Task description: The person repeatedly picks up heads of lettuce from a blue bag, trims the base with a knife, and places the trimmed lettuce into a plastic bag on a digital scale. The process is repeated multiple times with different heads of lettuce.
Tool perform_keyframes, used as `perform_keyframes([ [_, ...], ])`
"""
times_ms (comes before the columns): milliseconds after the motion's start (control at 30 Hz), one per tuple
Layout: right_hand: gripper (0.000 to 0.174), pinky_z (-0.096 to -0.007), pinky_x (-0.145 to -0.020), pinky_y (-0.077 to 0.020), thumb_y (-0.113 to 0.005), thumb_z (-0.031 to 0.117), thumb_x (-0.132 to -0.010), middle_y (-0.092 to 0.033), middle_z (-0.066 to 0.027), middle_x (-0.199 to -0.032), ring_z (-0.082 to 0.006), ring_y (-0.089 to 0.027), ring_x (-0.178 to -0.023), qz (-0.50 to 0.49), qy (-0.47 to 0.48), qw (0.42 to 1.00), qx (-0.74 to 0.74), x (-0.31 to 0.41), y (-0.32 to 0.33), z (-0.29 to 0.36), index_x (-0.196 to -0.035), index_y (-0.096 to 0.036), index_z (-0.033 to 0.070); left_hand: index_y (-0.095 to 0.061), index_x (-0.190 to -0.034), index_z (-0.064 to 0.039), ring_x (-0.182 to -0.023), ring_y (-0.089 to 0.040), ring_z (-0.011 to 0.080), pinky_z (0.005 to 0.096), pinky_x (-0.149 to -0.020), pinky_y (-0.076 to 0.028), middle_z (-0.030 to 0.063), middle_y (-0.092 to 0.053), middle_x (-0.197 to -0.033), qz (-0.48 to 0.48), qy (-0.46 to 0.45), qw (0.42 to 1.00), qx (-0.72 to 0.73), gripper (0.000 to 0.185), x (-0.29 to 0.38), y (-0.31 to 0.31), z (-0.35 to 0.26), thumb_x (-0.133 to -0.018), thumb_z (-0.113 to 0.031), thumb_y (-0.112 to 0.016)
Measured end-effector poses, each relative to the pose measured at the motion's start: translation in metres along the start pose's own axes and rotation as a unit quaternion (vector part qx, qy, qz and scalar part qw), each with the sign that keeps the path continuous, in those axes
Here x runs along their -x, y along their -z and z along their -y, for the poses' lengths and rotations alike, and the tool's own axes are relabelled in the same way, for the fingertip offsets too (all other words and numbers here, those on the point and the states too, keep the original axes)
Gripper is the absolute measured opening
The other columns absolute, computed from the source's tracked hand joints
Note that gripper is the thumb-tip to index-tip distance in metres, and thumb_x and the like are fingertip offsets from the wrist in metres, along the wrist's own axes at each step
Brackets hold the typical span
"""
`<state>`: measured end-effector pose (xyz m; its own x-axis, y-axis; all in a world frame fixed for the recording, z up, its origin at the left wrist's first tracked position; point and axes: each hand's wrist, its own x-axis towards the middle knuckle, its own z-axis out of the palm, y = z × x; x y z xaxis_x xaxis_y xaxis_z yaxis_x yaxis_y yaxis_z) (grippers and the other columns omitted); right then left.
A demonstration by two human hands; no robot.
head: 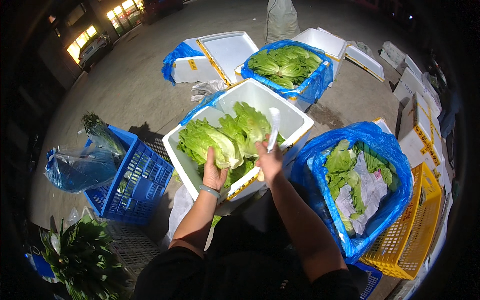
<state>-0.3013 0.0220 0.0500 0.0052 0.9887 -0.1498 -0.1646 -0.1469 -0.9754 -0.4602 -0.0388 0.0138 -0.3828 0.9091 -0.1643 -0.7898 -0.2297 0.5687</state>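
Note:
My left hand (214,175), with a band at the wrist, grips a head of leafy green lettuce (213,140) near its pale base. In my right hand (271,162) is a knife (275,122), its pale blade pointing up and away from me and a yellowish handle end below the fist. The right fingertips meet another upright bunch of lettuce leaves (252,122) beside the held head; whether they pinch it I cannot tell. Both hands are over a white foam box (258,92), where more lettuce lies partly hidden under the hands.
Beyond stands a foam box lined with blue plastic (317,84), full of lettuce heads. To the right, a blue-lined container (403,165) holds loose leaves and crumpled sheets, beside yellow crates (408,232). A blue crate (138,187) and leafy greens (82,255) are at left.

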Motion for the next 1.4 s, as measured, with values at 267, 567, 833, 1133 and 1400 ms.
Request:
perform_keyframes([
  [267,0.041,-0.0261,-0.046,-0.0467,-0.072,0.037,-0.088,-0.059,-0.0042,-0.081,-0.0091,-0.047,-0.046,0.169,-0.123,0.977,0.042,0.011,-0.011,0.002,-0.104,-0.059,0.001,-0.048,-0.134,-0.007,-0.119,-0.056,0.0264,0.0428,-0.104,-0.044,0.0088,-0.059,-0.129,0.047,0.015,0.998,0.034,0.059,0.002,0.006,-0.015,-0.090,-0.042,-0.066],
  [567,0.027,-0.0276,-0.049,-0.0496,-0.070,0.029,-0.090,-0.060,-0.0030,-0.083,-0.0100,-0.048,-0.049,0.188,-0.171,0.956,-0.144,0.004,-0.005,0.002,-0.103,-0.059,0.008,-0.047,-0.138,-0.009,-0.123,-0.052,0.0252,0.0415,-0.108,-0.038,0.0074,-0.055,-0.134,0.083,0.011,0.995,0.047,0.069,-0.002,-0.028,-0.018,-0.095,-0.062,-0.045],
  [833,0.038,-0.0255,-0.050,-0.0478,-0.069,0.019,-0.089,-0.065,-0.0068,-0.098,-0.0106,-0.050,-0.052,0.007,-0.047,0.993,-0.104,-0.005,-0.001,-0.008,-0.120,-0.056,0.002,-0.059,-0.128,-0.011,-0.111,-0.061,0.0276,0.0446,-0.097,-0.050,0.0096,-0.065,-0.120,0.029,0.024,0.981,0.189,0.042,-0.017,0.007,-0.007,-0.097,-0.039,-0.050],
  [1133,0.056,-0.0247,-0.050,-0.0484,-0.078,0.037,-0.082,-0.063,-0.0055,-0.086,-0.0108,-0.055,-0.057,0.240,-0.050,0.969,0.031,0.008,-0.009,-0.001,-0.120,-0.055,0.002,-0.048,-0.136,-0.007,-0.110,-0.061,0.0271,0.0419,-0.094,-0.050,0.0115,-0.059,-0.128,-0.053,0.023,0.997,-0.050,0.069,-0.011,-0.011,-0.013,-0.094,-0.062,-0.047],
  [1400,0.042,-0.0274,-0.053,-0.0487,-0.075,0.025,-0.084,-0.061,-0.0035,-0.088,-0.0098,-0.048,-0.052,0.315,-0.158,0.930,-0.102,0.010,-0.001,0.018,-0.115,-0.054,0.006,-0.046,-0.133,0.003,-0.112,-0.058,0.0238,0.0383,-0.095,-0.047,0.0152,-0.059,-0.125,-0.013,-0.031,0.970,-0.242,0.065,0.001,-0.059,-0.032,-0.099,-0.052,-0.046],
])
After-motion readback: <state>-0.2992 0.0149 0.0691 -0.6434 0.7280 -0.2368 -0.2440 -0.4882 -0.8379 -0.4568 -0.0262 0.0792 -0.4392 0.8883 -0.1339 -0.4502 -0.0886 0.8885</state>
